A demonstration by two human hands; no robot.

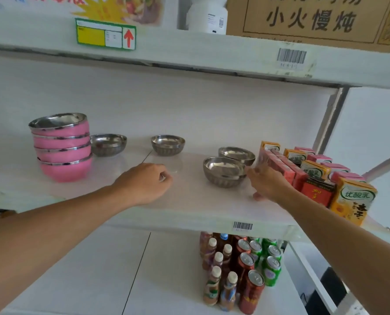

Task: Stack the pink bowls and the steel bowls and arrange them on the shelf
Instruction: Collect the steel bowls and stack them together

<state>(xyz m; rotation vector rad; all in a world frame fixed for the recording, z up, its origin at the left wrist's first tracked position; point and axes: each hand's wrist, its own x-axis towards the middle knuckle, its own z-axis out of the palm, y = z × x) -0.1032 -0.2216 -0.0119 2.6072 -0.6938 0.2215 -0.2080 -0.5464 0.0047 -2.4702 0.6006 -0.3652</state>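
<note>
Pink bowls stacked, steel bowls next!

The pink bowl stack [63, 147] stands at the shelf's [189, 208] left; four steel bowls sit loose. The right hand [266, 184], fingers spread and empty, touches the nearest steel bowl [223, 171]; the left hand [144, 184] rests loosely curled, holding nothing. Best to grip the rim, lift clear of the juice cartons [314, 173], and nest it squarely.

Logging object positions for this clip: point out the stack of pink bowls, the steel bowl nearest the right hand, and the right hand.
pink bowl stack [63, 153], head view, side of the third bowl.
nearest steel bowl [223, 171], head view, inner wall.
right hand [268, 181], head view, back of the hand.
</note>
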